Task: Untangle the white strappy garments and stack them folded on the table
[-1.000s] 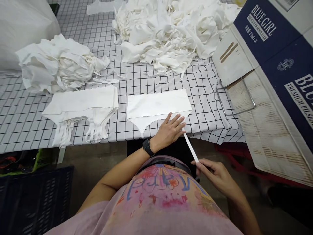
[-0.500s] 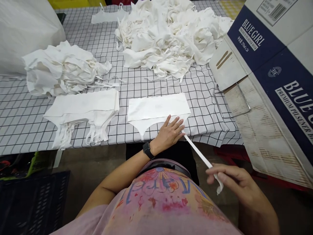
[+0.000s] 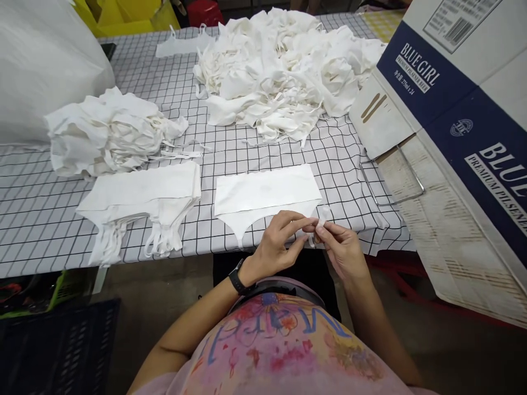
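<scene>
A white camisole top lies flat at the table's front edge, its body spread out and its strap side toward me. My left hand, wearing a black watch, is at the right strap with bent fingers meeting my right hand. Between thumb and fingers, my right hand pinches the gathered white strap just beyond the top's right corner. The fingertips partly hide the strap. To the left, a neat stack of the same tops has its straps hanging at the table edge.
Loose white tops form a large heap at the back and a smaller pile at the left. A beer carton with a metal wire handle stands at the right. A white bag fills the far left of the checked tablecloth.
My right hand has come up from the lower right to the top's corner, bringing the strap, once stretched out, with it. My left hand has lifted from lying flat and curled toward the strap.
</scene>
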The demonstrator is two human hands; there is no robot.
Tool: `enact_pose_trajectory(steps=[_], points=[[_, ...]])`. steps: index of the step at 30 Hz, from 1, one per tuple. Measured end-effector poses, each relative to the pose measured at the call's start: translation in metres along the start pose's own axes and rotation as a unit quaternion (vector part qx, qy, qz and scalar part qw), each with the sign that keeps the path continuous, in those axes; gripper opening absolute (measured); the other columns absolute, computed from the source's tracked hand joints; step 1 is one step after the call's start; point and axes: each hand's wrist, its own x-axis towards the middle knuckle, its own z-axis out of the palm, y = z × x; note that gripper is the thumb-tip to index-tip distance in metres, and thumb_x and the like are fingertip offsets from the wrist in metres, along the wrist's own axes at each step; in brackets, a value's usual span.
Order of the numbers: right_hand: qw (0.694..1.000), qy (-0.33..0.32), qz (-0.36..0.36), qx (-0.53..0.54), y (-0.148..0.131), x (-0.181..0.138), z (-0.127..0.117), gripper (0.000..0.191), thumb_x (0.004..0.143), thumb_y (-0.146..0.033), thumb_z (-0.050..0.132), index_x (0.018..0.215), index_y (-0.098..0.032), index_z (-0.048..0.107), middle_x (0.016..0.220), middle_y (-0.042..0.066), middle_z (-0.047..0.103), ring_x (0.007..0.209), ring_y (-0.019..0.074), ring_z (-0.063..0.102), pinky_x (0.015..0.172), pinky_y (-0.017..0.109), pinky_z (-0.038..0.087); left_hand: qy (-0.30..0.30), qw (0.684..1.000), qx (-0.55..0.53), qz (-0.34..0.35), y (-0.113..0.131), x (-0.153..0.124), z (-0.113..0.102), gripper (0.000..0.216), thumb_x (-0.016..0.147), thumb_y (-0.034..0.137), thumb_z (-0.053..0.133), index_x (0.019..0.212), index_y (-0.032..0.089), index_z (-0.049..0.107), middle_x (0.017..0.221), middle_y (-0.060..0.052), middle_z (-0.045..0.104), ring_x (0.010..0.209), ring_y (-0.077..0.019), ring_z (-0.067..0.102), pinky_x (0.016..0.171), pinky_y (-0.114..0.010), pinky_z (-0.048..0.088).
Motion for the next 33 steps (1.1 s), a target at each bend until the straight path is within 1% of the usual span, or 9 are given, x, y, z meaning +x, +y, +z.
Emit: enact_pose_trajectory(steps=[4,8,11,17,22,24,27,31,33], points=[[0.998,0.009,-0.018,-0.055,0.002,-0.004,0.0,0.031,0.088,-0.047,0.076,0.105,-0.023,0.084,0.083,0.004,0.076,0.069,0.0159,0.061,0.071,0.032,0.055,0.03,0.996,-0.033,-0.081,-0.001,0.002,0.004,0.03,0.098,0.027,0.065,0.128,0.022,0.065,0.107,-0.007,0.071,0.1,-0.0185,0.067,0.091,-0.036,0.056],[0.995,-0.011,-0.036,-0.097,-0.003,-0.009,0.002,0.029,0.089,-0.048,0.074,0.094,-0.022,0.084,0.072,0.002,0.071,0.07,0.0181,0.064,0.072,0.032,0.056,-0.013,0.977,-0.113,-0.178,-0.002,0.004,0.006,0.016,0.097,0.033,0.067,0.099,0.02,0.075,0.097,-0.005,0.07,0.091,-0.0155,0.066,0.084,-0.03,0.055],[0.991,-0.037,-0.05,-0.116,-0.005,-0.011,0.004,0.028,0.09,-0.047,0.072,0.087,-0.021,0.082,0.074,0.003,0.072,0.073,0.0195,0.066,0.073,0.031,0.055,-0.023,0.961,-0.175,-0.213,-0.001,0.005,0.008,0.02,0.097,0.035,0.068,0.089,0.019,0.077,0.096,-0.005,0.07,0.091,-0.0156,0.067,0.085,-0.03,0.055],[0.974,-0.06,-0.055,-0.21,-0.004,-0.014,0.001,0.032,0.093,-0.048,0.068,0.087,-0.019,0.081,0.067,0.003,0.066,0.062,0.0157,0.058,0.059,0.028,0.046,0.024,0.928,-0.265,-0.259,-0.004,0.003,0.009,0.023,0.089,0.04,0.077,0.081,0.019,0.076,0.085,-0.004,0.069,0.081,-0.015,0.065,0.076,-0.028,0.053],[0.964,0.041,-0.125,-0.232,-0.005,-0.01,-0.001,0.022,0.091,-0.04,0.075,0.103,-0.023,0.082,0.086,0.003,0.072,0.062,0.0123,0.052,0.059,0.028,0.045,0.015,0.937,-0.206,-0.281,0.004,0.003,0.009,0.025,0.093,0.038,0.072,0.08,0.017,0.074,0.08,-0.003,0.069,0.077,-0.014,0.061,0.074,-0.027,0.049],[0.969,0.04,-0.15,-0.193,-0.005,-0.007,0.003,0.015,0.09,-0.035,0.076,0.102,-0.026,0.082,0.092,0.003,0.073,0.07,0.0135,0.057,0.064,0.028,0.048,-0.006,0.938,-0.189,-0.29,0.007,0.001,0.01,0.025,0.095,0.038,0.068,0.082,0.017,0.075,0.08,-0.003,0.071,0.076,-0.0144,0.062,0.074,-0.027,0.049],[0.983,0.028,-0.129,-0.131,-0.002,-0.003,0.009,0.008,0.09,-0.032,0.078,0.094,-0.027,0.083,0.093,0.003,0.074,0.085,0.0169,0.066,0.073,0.029,0.053,-0.035,0.95,-0.152,-0.272,0.005,0.0,0.01,0.024,0.098,0.035,0.063,0.086,0.018,0.076,0.081,-0.003,0.074,0.076,-0.0149,0.065,0.072,-0.027,0.05],[0.994,0.056,-0.05,-0.074,-0.002,0.005,0.013,0.016,0.088,-0.038,0.079,0.098,-0.026,0.083,0.091,0.003,0.077,0.08,0.0165,0.069,0.076,0.031,0.057,-0.054,0.986,0.042,-0.154,-0.017,0.007,-0.004,0.017,0.099,0.022,0.058,0.096,0.017,0.074,0.092,-0.006,0.076,0.086,-0.0182,0.068,0.08,-0.031,0.054],[0.996,0.074,-0.011,-0.055,-0.003,0.013,0.015,0.022,0.086,-0.041,0.081,0.098,-0.024,0.083,0.083,0.003,0.077,0.069,0.0151,0.068,0.07,0.03,0.058,-0.067,0.974,0.198,-0.084,-0.033,0.017,-0.013,0.018,0.099,0.016,0.055,0.103,0.016,0.072,0.103,-0.009,0.075,0.097,-0.0221,0.066,0.086,-0.036,0.054]])
